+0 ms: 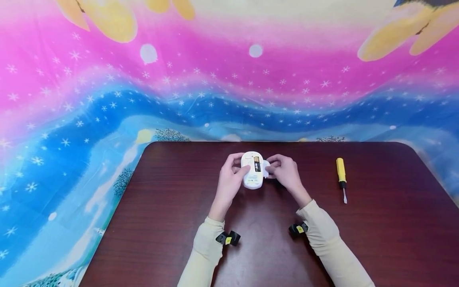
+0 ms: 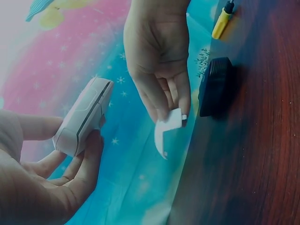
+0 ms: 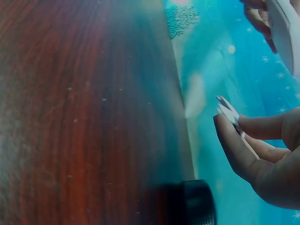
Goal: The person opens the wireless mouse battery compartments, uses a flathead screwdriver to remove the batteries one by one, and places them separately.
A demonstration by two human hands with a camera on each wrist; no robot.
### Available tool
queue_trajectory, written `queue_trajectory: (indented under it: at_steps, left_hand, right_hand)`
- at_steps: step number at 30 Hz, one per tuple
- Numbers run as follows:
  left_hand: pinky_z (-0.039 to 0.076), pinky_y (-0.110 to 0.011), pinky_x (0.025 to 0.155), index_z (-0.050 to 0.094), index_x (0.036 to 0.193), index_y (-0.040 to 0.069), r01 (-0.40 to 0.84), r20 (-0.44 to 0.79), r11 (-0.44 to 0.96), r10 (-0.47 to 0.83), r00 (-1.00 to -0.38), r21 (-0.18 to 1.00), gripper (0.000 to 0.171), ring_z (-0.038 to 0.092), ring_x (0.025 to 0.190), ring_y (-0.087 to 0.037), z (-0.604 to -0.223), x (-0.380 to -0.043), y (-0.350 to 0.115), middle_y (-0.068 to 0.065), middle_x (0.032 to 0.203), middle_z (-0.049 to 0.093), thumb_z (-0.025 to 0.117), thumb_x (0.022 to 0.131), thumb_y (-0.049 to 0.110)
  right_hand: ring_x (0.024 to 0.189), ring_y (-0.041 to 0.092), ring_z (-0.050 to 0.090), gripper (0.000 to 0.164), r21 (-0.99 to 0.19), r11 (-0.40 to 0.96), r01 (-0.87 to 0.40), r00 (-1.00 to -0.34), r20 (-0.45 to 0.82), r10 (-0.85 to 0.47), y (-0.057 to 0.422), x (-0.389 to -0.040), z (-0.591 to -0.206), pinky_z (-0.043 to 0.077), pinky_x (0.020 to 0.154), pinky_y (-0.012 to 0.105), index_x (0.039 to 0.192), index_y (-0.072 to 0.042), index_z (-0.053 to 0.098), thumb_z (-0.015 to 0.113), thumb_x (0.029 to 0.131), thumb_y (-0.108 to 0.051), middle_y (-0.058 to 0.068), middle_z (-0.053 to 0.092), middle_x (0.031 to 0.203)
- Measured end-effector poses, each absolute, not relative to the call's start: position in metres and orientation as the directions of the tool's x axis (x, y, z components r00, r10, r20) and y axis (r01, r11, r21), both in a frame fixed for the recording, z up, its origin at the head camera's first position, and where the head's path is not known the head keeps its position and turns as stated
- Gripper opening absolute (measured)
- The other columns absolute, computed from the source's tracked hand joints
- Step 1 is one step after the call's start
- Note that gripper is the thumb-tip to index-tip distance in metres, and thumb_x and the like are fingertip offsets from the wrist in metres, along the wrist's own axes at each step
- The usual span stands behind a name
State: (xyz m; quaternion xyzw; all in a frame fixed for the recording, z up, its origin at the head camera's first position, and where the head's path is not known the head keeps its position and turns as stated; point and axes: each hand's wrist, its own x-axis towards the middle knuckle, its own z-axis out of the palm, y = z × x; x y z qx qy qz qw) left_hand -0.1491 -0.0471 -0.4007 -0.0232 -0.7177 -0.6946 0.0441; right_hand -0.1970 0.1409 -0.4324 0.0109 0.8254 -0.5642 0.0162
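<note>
My left hand grips a white computer mouse by its side, underside up. A battery lies in the mouse's uncovered compartment, with printed text below it. Close to the mouse's right edge, my right hand pinches a small white battery cover between thumb and fingers. In the left wrist view the cover shows a curved edge and a small tab, apart from the mouse. Only a slim edge of the cover shows in the right wrist view.
A screwdriver with a yellow handle lies on the dark red wooden table, right of my hands. Black wrist cameras sit on both sleeves. Behind the table's far edge hangs a pink and blue patterned cloth.
</note>
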Motion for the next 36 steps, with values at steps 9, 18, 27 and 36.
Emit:
queue_trajectory:
  at_steps: [9, 18, 27, 36]
  left_hand:
    - [0.05, -0.034, 0.067, 0.063, 0.129, 0.0, 0.089, 0.09, 0.012, -0.045, -0.995, 0.996, 0.036, 0.06, 0.077, -0.016, -0.4, -0.147, -0.048, -0.019, 0.111, 0.065, 0.07, 0.094, 0.0]
    - [0.048, -0.033, 0.071, 0.062, 0.13, 0.0, 0.087, 0.087, 0.006, -0.039, -0.995, 0.996, 0.036, 0.061, 0.079, -0.016, -0.402, -0.147, -0.047, -0.02, 0.114, 0.066, 0.069, 0.095, 0.0]
    - [0.046, -0.028, 0.065, 0.062, 0.131, 0.0, 0.087, 0.087, 0.001, -0.039, -0.995, 0.996, 0.036, 0.06, 0.078, -0.015, -0.402, -0.147, -0.046, -0.019, 0.113, 0.066, 0.069, 0.095, 0.0]
    - [0.048, -0.031, 0.066, 0.063, 0.129, -0.001, 0.075, 0.075, -0.011, -0.048, -0.996, 0.997, 0.036, 0.059, 0.077, -0.014, -0.403, -0.147, -0.044, -0.019, 0.112, 0.066, 0.069, 0.094, -0.001]
  right_hand:
    - [0.07, 0.016, 0.07, 0.027, -0.851, 0.524, 0.005, -0.997, -0.047, -0.067, 0.134, -0.2, -0.442, 0.06, 0.067, 0.028, 0.109, 0.008, 0.07, 0.075, 0.082, 0.009, 0.015, 0.073, 0.084]
    - [0.073, 0.023, 0.068, 0.026, -0.752, 0.655, -0.07, -0.996, 0.019, -0.085, 0.13, -0.196, -0.448, 0.054, 0.067, 0.03, 0.102, 0.005, 0.07, 0.071, 0.076, 0.008, 0.011, 0.072, 0.079]
    - [0.069, 0.022, 0.066, 0.02, -0.728, 0.683, -0.06, -0.998, 0.019, -0.067, 0.126, -0.192, -0.452, 0.057, 0.063, 0.031, 0.099, 0.007, 0.067, 0.068, 0.079, 0.011, 0.012, 0.063, 0.081]
    - [0.081, 0.029, 0.065, 0.015, -0.675, 0.729, -0.114, -0.993, 0.083, -0.079, 0.134, -0.185, -0.436, 0.053, 0.076, 0.043, 0.1, 0.005, 0.069, 0.073, 0.088, -0.003, 0.013, 0.067, 0.086]
